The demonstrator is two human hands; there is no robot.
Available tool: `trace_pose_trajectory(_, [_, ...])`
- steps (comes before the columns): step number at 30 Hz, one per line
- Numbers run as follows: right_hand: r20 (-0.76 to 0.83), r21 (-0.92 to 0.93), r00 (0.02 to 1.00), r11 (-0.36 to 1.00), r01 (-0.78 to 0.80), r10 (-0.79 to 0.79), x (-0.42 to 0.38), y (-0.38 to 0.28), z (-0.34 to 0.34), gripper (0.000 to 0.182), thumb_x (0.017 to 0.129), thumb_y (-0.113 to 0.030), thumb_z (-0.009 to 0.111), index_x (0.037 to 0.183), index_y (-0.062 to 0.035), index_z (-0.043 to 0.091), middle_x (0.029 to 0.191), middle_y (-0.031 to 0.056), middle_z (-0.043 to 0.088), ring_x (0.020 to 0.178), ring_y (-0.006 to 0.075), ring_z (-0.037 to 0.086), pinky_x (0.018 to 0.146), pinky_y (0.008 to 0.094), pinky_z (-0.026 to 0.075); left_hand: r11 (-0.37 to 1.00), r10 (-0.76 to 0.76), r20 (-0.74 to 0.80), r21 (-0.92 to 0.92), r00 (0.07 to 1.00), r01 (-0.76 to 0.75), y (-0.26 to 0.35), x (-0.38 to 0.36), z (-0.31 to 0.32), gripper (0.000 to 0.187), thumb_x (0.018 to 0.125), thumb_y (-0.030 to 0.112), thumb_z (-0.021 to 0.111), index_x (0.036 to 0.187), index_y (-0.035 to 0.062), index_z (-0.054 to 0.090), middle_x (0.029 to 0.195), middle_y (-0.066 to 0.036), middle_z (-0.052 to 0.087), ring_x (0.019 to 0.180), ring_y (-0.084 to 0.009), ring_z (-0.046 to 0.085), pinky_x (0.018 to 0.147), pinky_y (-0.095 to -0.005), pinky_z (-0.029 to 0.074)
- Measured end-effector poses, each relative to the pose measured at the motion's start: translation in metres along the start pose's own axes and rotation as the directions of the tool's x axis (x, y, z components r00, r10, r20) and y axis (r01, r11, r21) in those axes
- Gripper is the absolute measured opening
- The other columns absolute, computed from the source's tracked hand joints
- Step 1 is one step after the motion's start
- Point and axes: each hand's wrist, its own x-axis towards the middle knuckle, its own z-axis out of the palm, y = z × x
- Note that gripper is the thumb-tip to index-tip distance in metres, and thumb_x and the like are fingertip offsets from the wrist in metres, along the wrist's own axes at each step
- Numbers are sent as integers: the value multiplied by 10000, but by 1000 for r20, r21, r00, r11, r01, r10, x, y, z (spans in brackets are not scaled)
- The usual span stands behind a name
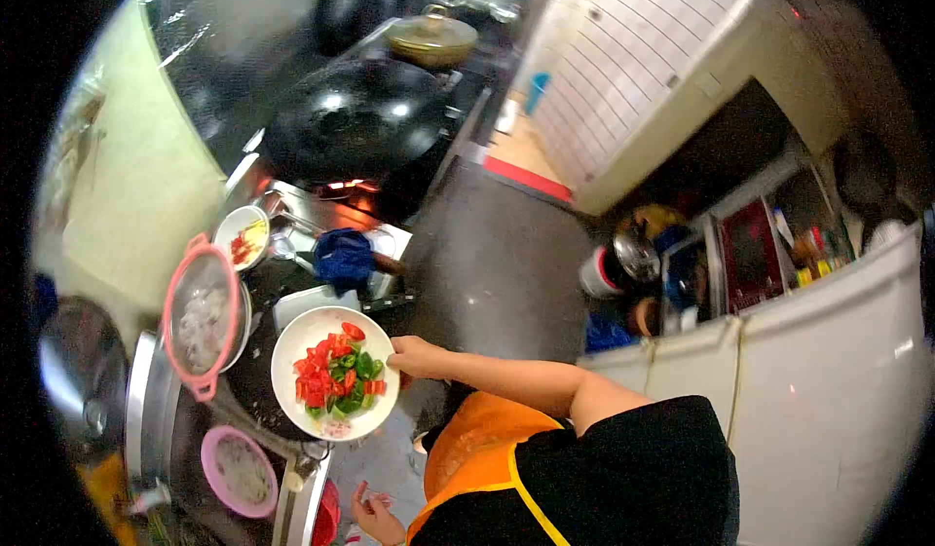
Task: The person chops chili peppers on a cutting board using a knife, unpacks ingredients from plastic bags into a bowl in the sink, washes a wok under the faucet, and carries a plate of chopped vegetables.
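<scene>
While no writing reads, right hand [414,356] grips plate [297,337]

The hand [375,519] low in the frame is partly cut off by the bottom edge; the pink bowl's [240,470] pale contents are too blurred to identify

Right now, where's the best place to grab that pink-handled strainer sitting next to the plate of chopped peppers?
Take the pink strainer by the small loop handle at the end of its rim nearest the white plate, or by both end handles together. The rim is thin and the basket holds pale food, so probably lift it level from above. The right hand holds the plate's edge.
</scene>
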Motion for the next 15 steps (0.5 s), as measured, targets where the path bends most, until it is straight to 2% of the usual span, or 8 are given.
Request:
trace_pose_trajectory(1, [10,86,1000,996,-29,29,-13,7,-13,341,752,-203,507,956,53,602,847,179,656,794,289,630,734,399,490,998,60,90,-15,994,-59,-27,3,-2,324,902,133,528,1199,20,464,1095,-95,547,659,-137,576,542,-246,471])
trace_pose_trajectory(3, [-18,212,991,969,-127,134,-45,23,-34,336,755,-192,519,965,59,593,801,131,641,717,219,614,659,368,505,994,-97,272,-20,957,106,-55,29,-13,328,902,145,535,1195,19,462,1038,-94,563,674,-137,583,545,-241,472])
trace_pose_trajectory(4, [-106,216,993,976,-31,55,-58,54,-55,318,759,-175,518,977,43,593,822,130,643,675,207,615,587,359,514,985,-166,327,5,930,174,-54,31,-4,330,901,152,539,1194,19,461,1010,-94,571,682,-137,586,547,-239,472])
trace_pose_trajectory(7, [-207,449,958,889,-88,200,-113,47,-103,344,790,-141,506,1095,11,550,867,117,639,657,212,626,554,349,529,956,-285,308,162,908,245,-10,68,6,333,899,161,547,1191,18,474,933,-81,594,718,-131,591,563,-224,466])
trace_pose_trajectory(8, [-235,352,946,927,-130,222,-119,70,-122,330,815,-133,515,1096,36,540,919,130,631,693,220,639,567,348,546,981,-190,311,106,931,165,24,71,20,304,895,125,528,1173,8,488,956,-83,597,712,-124,582,570,-224,461])
trace_pose_trajectory(9, [-276,552,938,834,-26,212,-126,87,-132,337,817,-146,524,1102,34,541,939,128,632,687,223,643,584,354,549,995,-93,299,49,950,82,70,67,42,280,891,89,510,1155,-1,502,979,-85,600,705,-117,573,577,-223,456])
trace_pose_trajectory(11, [-365,601,905,797,50,219,-145,89,-162,357,794,-110,496,1118,34,537,892,135,651,652,201,647,556,307,555,999,31,180,7,983,-33,128,80,57,257,889,55,490,1136,-12,518,1000,-91,604,709,-110,567,591,-225,456])
trace_pose_trajectory(15, [-560,619,779,767,169,281,-144,119,-185,327,826,-112,489,1115,37,521,884,144,650,628,193,637,512,291,543,981,192,352,-67,916,-180,175,142,121,242,907,66,476,1131,-12,524,1034,-109,596,747,-110,573,639,-234,476])
